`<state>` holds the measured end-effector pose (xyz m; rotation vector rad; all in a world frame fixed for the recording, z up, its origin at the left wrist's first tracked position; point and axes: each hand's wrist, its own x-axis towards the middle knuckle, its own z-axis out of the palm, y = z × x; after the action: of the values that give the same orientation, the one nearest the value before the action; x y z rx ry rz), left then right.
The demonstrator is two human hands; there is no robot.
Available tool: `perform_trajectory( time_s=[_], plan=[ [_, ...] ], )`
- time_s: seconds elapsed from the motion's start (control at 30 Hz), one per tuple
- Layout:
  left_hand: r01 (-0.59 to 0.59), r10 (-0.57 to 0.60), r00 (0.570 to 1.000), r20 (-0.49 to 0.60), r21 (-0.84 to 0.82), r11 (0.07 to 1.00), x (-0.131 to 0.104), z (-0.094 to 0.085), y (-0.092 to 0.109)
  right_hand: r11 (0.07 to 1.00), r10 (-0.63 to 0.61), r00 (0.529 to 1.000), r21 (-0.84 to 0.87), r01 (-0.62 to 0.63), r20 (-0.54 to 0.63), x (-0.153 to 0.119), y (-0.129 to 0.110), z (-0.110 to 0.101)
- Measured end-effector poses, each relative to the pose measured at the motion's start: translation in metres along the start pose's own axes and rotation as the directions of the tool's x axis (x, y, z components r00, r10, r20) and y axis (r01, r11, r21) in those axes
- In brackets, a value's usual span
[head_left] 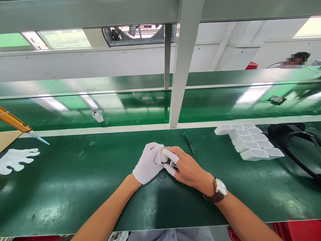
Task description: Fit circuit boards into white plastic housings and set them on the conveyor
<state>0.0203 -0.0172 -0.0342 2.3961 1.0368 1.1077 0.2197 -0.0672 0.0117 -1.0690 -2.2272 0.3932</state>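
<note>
My left hand [148, 164], in a white glove, is closed around a small white plastic housing [158, 158] above the green bench. From the right, my right hand [189, 166] meets it, with white cots on the thumb and index finger. Those fingers pinch a small electronic part [169, 162] with dark and metallic bits at the housing's open end. How far the part sits inside is hidden by my fingers. A pair of dark tweezers [188, 143] lies on the bench just beyond my right hand.
Several white plastic cases [252, 154] stand grouped at right, beside a black strapped object [288, 135]. At left are a white glove [18, 160] and an amber syringe [15, 119]. Behind a pale rail, the green belt [140, 108] carries a white unit [97, 115]. A post [184, 60] rises ahead.
</note>
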Motion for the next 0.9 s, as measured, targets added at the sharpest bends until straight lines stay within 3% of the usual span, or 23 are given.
perform_trajectory(
  time_s=[0.17, 0.27, 0.33, 0.4, 0.53, 0.6, 0.67, 0.77, 0.9],
  plan=[
    [0.195, -0.178, 0.976, 0.124, -0.146, 0.970, 0.000, -0.001, 0.006, 0.986, 0.071, 0.984, 0.162, -0.045, -0.162, -0.002, 0.003, -0.005],
    [0.360, -0.294, 0.925, 0.242, -0.305, 0.882, 0.003, -0.001, 0.006, 0.968, 0.143, 0.964, 0.234, -0.089, -0.225, -0.004, 0.012, -0.004],
    [0.437, -0.354, 0.889, 0.290, -0.312, 0.843, 0.005, -0.001, 0.005, 0.960, 0.191, 0.957, 0.247, -0.136, -0.218, -0.003, 0.018, 0.000],
    [0.419, -0.355, 0.898, 0.258, -0.260, 0.870, 0.008, -0.005, 0.004, 0.961, 0.184, 0.962, 0.242, -0.133, -0.204, -0.002, 0.021, 0.006],
    [0.290, -0.274, 0.956, 0.105, -0.180, 0.940, 0.015, -0.019, 0.003, 0.972, 0.091, 0.988, 0.227, -0.061, -0.125, 0.003, 0.017, 0.018],
    [0.319, -0.308, 0.945, 0.106, -0.119, 0.940, 0.019, -0.026, 0.001, 0.975, 0.074, 0.995, 0.215, -0.058, -0.067, 0.006, 0.015, 0.023],
    [0.407, -0.395, 0.908, 0.139, -0.068, 0.911, 0.023, -0.031, -0.001, 0.977, 0.048, 0.998, 0.209, -0.041, -0.029, 0.010, 0.017, 0.028],
    [0.510, -0.502, 0.847, 0.175, -0.006, 0.860, 0.027, -0.035, -0.002, 0.989, 0.053, 0.997, 0.144, -0.044, -0.063, 0.012, 0.024, 0.034],
    [0.501, -0.484, 0.848, 0.218, -0.029, 0.865, 0.027, -0.039, -0.003, 0.998, 0.038, 0.989, 0.064, -0.029, -0.142, 0.006, 0.031, 0.039]
  ],
)
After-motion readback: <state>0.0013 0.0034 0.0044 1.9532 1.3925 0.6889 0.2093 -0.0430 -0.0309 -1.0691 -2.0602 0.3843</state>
